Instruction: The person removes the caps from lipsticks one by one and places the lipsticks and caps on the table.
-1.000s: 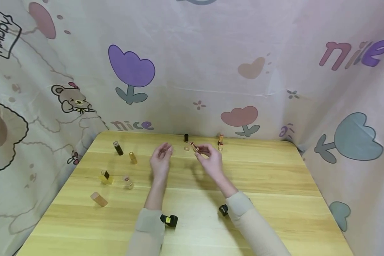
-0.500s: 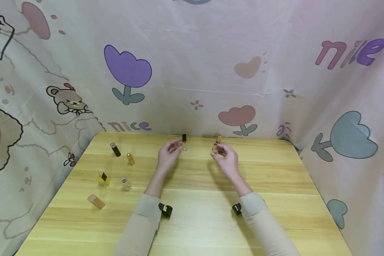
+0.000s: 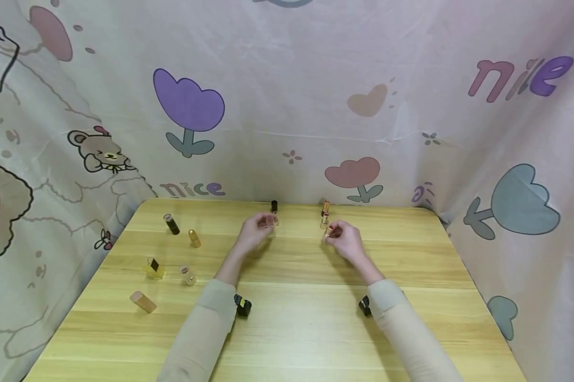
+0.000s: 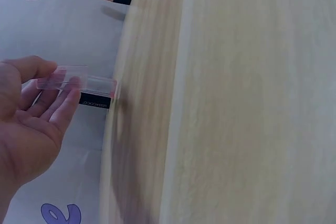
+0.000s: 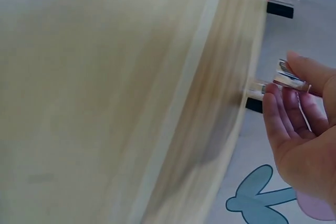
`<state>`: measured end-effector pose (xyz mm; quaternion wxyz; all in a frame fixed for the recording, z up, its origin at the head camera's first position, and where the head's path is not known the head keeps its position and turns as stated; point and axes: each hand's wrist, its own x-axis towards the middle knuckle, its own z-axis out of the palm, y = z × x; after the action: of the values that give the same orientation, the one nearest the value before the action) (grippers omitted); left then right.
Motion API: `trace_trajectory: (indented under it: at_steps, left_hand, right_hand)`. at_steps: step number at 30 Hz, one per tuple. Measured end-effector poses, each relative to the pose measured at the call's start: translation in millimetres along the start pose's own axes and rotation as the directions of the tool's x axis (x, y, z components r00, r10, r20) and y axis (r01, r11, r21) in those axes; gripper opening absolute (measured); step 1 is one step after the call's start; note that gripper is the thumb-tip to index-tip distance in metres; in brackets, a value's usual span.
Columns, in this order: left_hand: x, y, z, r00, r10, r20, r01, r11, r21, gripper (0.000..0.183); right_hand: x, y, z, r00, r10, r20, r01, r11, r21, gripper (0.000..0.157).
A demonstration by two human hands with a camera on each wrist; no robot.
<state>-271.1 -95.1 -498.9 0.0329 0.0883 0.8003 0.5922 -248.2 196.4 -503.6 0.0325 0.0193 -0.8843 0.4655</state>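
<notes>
My left hand (image 3: 257, 231) pinches a clear rectangular cap (image 4: 79, 71) between thumb and fingers at the back of the table. Just beyond it, a clear piece (image 4: 102, 85) stands beside a black tube (image 4: 95, 99) with white lettering. My right hand (image 3: 349, 241) pinches a shiny metallic lipstick (image 5: 287, 80) with a red top, thumb on one side and fingers on the other. Close beyond that hand stand a clear-and-gold lipstick (image 3: 325, 218) and a copper-and-black tube (image 3: 326, 206). Both hands are apart, above the table's back part.
On the left of the wooden table (image 3: 287, 329) stand a black tube (image 3: 172, 224), a gold bullet-shaped tube (image 3: 194, 238), a yellow square bottle (image 3: 154, 269), a clear-based tube (image 3: 187, 276) and a peach tube (image 3: 143, 301). A printed curtain (image 3: 267, 106) rises behind the table.
The right hand has moved right with the lipstick, toward the two standing at the back right. The left hand has shifted right with the clear cap, close to the black tube.
</notes>
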Motion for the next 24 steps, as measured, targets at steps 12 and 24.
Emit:
trace_trajectory:
  at_steps: [12,24]
  left_hand:
    - [7.5,-6.9,7.3,0.995,-0.047,0.091,0.035,0.992,0.122,0.032]
    - [11.1,-10.1,10.6,0.992,-0.041,0.120,0.018,0.983,0.182,0.027]
  right_hand:
    - [10.5,2.4,6.5,0.998,0.018,0.053,-0.012,0.994,-0.109,0.032]
    - [14.4,1.3,9.0,0.998,0.022,0.051,-0.015,0.990,-0.140,0.031]
